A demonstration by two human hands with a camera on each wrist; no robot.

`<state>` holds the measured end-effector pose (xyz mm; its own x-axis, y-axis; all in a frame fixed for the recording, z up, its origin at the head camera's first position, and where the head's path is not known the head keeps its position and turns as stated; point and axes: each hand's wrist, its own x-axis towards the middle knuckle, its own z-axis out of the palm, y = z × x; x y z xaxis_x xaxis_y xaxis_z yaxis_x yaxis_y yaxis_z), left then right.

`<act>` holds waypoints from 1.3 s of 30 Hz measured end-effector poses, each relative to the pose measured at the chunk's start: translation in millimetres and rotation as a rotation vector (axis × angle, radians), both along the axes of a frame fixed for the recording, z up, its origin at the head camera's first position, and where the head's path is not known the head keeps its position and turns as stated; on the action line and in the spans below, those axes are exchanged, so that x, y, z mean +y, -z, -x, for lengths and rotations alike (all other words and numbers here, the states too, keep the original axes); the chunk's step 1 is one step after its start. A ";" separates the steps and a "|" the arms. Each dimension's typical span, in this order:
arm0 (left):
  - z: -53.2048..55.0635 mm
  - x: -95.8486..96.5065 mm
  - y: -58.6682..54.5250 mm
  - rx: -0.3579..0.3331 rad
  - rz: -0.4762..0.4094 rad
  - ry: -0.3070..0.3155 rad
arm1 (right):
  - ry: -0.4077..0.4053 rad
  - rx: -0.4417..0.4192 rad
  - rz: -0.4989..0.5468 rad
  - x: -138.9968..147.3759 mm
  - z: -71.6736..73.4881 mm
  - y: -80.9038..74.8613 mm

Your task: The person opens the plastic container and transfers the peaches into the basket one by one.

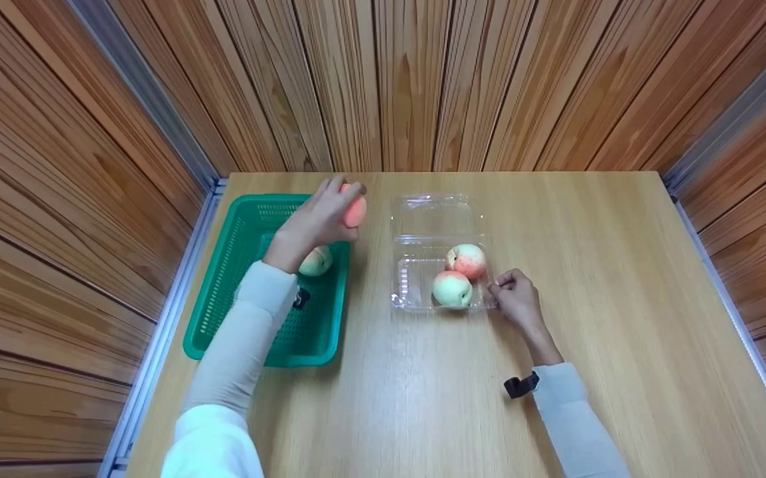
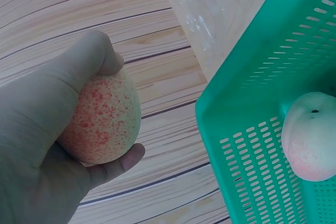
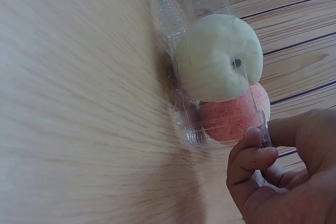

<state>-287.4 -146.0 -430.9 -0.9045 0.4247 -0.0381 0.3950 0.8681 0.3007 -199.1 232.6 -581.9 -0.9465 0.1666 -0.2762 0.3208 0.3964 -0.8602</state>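
My left hand (image 1: 322,216) grips a reddish peach (image 1: 355,211) above the right rim of a green plastic basket (image 1: 340,312). In the left wrist view, thumb and fingers wrap round this speckled peach (image 2: 107,121). Another peach (image 1: 316,261) lies in the basket, partly behind my left wrist. To the right, a clear plastic clamshell box (image 1: 413,285) lies with its lid (image 1: 436,216) folded back. Two peaches, one pale (image 1: 452,289) and one redder (image 1: 466,260), sit at its right side. My right hand (image 1: 518,299) pinches the box's right edge, finger and thumb on the rim in the right wrist view.
A light wooden table (image 1: 423,398) carries the basket on the left and the box in the middle. Wood-plank walls (image 1: 409,86) rise behind and at both sides. Inside the basket lies a small black item (image 1: 301,298). A black band (image 1: 521,386) is on the right wrist.
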 end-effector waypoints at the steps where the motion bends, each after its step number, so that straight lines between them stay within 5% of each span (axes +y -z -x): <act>1: 0.1 -1.1 0.5 0.003 -0.005 0.002 | 0.001 0.002 0.003 0.2 0.0 0.5; 15: 1.5 -16.8 2.2 0.030 -0.024 -0.001 | 0.012 0.007 -0.002 -0.4 -0.3 2.0; 39: 2.5 -38.8 3.8 -0.057 -0.056 -0.071 | 0.002 -0.001 -0.029 -0.4 0.5 -0.6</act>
